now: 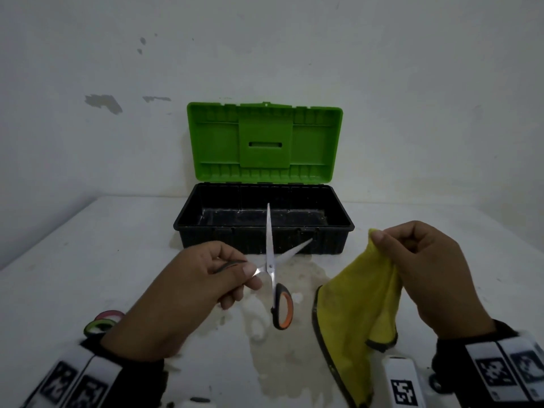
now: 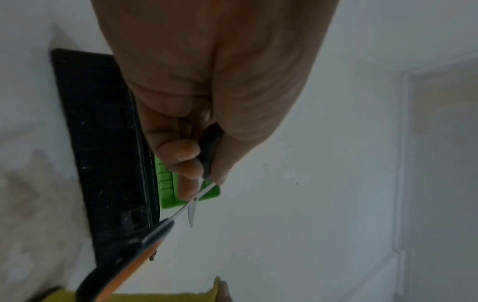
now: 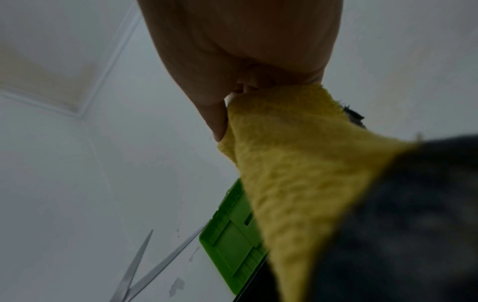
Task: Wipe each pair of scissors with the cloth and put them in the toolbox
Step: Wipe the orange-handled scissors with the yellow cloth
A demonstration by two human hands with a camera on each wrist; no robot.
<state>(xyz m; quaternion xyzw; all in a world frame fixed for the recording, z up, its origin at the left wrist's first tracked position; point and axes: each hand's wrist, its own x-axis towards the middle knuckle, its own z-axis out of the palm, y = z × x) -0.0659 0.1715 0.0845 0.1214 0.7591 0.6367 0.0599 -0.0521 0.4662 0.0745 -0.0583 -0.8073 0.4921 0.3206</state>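
Left hand (image 1: 188, 285) grips one handle of the scissors (image 1: 275, 270), blades splayed, above the counter (image 1: 73, 260) before the open toolbox (image 1: 265, 222). Right hand (image 1: 426, 269) pinches the cloth (image 1: 362, 304). Best wipe from pivot toward tips, fingers behind the edge.

White tabletop (image 1: 88, 260), stained and discoloured at centre near front edge. Pink and green rings (image 1: 103, 320), partly hidden, at near left; identity unclear. White wall (image 1: 294, 54) behind, paint chipped in patches (image 1: 103, 103).

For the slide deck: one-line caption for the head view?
Left hand holds open scissors, right hand pinches yellow cloth, before open toolbox.
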